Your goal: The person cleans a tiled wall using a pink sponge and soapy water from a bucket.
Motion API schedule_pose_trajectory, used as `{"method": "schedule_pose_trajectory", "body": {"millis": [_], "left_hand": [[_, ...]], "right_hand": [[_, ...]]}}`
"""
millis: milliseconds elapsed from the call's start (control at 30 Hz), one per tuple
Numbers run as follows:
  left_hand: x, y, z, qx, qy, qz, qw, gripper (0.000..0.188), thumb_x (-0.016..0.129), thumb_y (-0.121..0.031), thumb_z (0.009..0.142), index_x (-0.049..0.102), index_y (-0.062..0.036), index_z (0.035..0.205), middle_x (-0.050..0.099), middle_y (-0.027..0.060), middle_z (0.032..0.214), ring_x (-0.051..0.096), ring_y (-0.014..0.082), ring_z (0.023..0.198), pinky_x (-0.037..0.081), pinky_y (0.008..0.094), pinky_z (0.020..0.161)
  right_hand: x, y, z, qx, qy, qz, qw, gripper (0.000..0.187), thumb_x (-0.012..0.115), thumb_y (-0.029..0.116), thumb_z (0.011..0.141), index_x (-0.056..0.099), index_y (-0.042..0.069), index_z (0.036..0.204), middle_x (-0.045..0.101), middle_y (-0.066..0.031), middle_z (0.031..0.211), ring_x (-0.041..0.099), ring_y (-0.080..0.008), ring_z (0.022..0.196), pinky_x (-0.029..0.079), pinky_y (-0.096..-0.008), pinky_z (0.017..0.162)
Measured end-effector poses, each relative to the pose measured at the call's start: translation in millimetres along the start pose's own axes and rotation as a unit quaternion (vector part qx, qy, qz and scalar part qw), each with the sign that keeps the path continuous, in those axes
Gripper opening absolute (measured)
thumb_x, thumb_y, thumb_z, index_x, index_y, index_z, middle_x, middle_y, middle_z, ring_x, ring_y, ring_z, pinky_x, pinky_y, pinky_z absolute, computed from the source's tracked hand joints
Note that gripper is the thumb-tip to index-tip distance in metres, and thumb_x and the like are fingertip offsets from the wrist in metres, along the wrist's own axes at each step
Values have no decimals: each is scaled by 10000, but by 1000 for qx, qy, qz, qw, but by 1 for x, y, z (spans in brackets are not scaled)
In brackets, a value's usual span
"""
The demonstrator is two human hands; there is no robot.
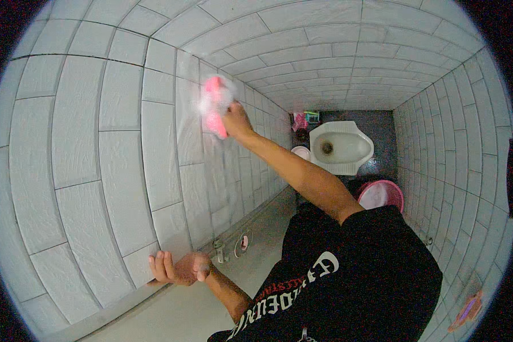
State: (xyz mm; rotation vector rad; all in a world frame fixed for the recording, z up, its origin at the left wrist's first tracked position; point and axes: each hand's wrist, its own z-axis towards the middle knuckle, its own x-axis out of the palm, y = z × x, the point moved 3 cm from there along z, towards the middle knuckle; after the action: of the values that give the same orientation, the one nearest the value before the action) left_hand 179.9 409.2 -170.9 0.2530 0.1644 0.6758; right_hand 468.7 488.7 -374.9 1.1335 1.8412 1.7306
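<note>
My right hand [237,121] reaches out to the tiled wall [191,139] on the left, its fingers closed on a pink scrubber [215,124]. White foam [218,100] covers part of the scrubber, and motion blurs it, so I cannot tell whether it is a brush, a sponge or a cloth. Wet, soapy streaks run down the tiles below it. Lower left, my left hand [179,269] rests at the bottom edge of the wall tiles, fingers loosely bent and apart, with nothing in it.
A white squat toilet [356,149] is set in the dark floor at the far end. Around it are a pink bucket [402,199] with foamy contents, a pale round container [301,153] and small pink and green packets [311,117]. A metal fitting [219,251] sits low on the left.
</note>
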Motion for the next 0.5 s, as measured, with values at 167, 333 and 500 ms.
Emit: {"method": "schedule_pose_trajectory", "body": {"millis": [167,333,500], "left_hand": [[-2,2,-2,3,42,-5,999,851,66,-662,923,626,-22,930,630,117,884,597,308,1000,75,496,1169],[1,-1,2,9,11,5,1000,827,105,-642,941,627,-2,900,644,150,856,620,331,930,246,494,1095],[-4,3,-2,5,25,20,999,858,57,-662,925,617,-13,900,630,134,845,610,326,952,176,504,1137]], "right_hand": [[11,28,-12,-24,-77,150,985,294,550,265,913,602,10,1049,630,-73,926,598,-150,818,476,-332,692],[2,43,-60,-8,-79,178,981,351,608,216,888,569,-1,1161,590,-75,1051,578,-167,931,462,-306,789],[25,65,-62,-269,-84,-25,959,545,642,73,772,536,124,1304,455,-173,1193,520,-323,1064,450,-379,878]]}}
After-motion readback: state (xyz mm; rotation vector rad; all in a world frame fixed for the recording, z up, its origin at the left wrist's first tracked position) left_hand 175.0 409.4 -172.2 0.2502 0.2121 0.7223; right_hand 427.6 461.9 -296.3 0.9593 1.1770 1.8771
